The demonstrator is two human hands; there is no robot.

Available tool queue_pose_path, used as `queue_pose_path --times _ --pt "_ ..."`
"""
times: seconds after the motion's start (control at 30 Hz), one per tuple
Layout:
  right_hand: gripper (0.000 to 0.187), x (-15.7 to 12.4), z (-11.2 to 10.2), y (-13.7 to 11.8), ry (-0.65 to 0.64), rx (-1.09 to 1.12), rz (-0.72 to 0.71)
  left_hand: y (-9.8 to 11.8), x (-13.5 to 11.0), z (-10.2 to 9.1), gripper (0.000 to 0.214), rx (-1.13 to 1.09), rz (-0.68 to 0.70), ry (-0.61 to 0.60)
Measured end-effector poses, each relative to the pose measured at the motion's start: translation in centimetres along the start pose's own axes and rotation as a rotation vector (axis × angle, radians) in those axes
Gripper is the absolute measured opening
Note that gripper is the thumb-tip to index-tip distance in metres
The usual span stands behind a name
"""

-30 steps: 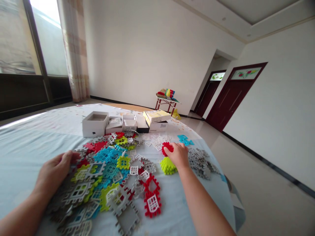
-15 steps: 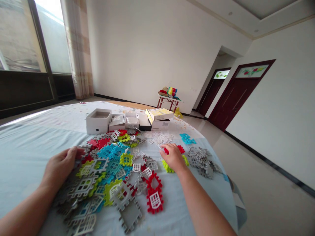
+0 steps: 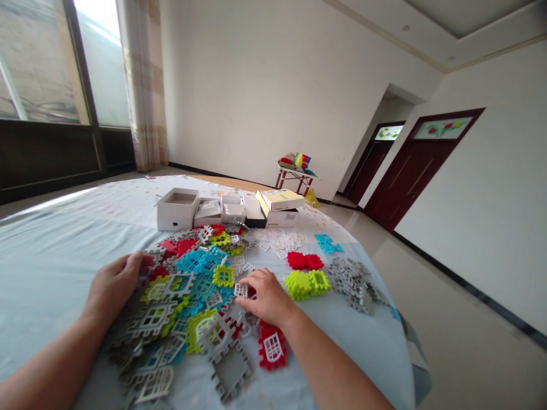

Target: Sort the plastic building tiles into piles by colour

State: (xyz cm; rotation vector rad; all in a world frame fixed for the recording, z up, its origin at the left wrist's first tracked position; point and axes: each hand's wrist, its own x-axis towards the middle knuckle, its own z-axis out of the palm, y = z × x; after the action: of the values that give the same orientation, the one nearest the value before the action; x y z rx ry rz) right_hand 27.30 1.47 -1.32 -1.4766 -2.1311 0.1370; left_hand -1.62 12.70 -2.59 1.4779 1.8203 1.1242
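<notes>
A mixed pile of interlocking plastic building pieces lies before me, with blue pieces (image 3: 199, 262), a lime piece (image 3: 223, 276) and a grey frame (image 3: 231, 370) among them. At its right side my right hand (image 3: 269, 296) reaches in, thumb and fingers apart around a small white window piece (image 3: 241, 290) that still lies in the pile. My left hand (image 3: 115, 287) rests at the pile's left edge, fingers closed together; what they hold, if anything, is hidden. Closer to me, a red piece (image 3: 272, 347) carries a white window.
Sorted groups lie to the right: white windows (image 3: 287, 244), red pieces (image 3: 305, 261), lime pieces (image 3: 305, 283), blue pieces (image 3: 327, 243) and grey pieces (image 3: 352, 279). Behind the pile stand a white box (image 3: 177, 216), smaller open boxes and a yellow-topped box (image 3: 280, 200).
My right hand has moved left and nearer, from beside the white windows to the pile. My left hand stays at the pile's edge. The view has shifted slightly.
</notes>
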Motion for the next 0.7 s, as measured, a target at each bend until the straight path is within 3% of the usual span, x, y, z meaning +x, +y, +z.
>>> queue_pose_path --times 0.17,0.3,0.57,0.7 --pt "0.014 -0.1 0.1 -0.1 0.017 -0.009 -0.021 -0.4 0.1 0.1 0.042 -0.006 0.019 -0.006" --pt "0.017 -0.1 -0.7 0.0 0.115 0.006 -0.011 -0.3 0.1 0.1 0.042 -0.007 0.015 -0.012" --pt "0.027 2.0 -4.0 5.2 0.254 0.094 0.365 -0.7 0.3 0.3 0.045 -0.040 0.008 -0.040" --pt "0.028 3.5 -5.5 8.0 0.409 0.055 0.510 -0.8 0.3 0.3 0.046 -0.042 0.001 -0.036"
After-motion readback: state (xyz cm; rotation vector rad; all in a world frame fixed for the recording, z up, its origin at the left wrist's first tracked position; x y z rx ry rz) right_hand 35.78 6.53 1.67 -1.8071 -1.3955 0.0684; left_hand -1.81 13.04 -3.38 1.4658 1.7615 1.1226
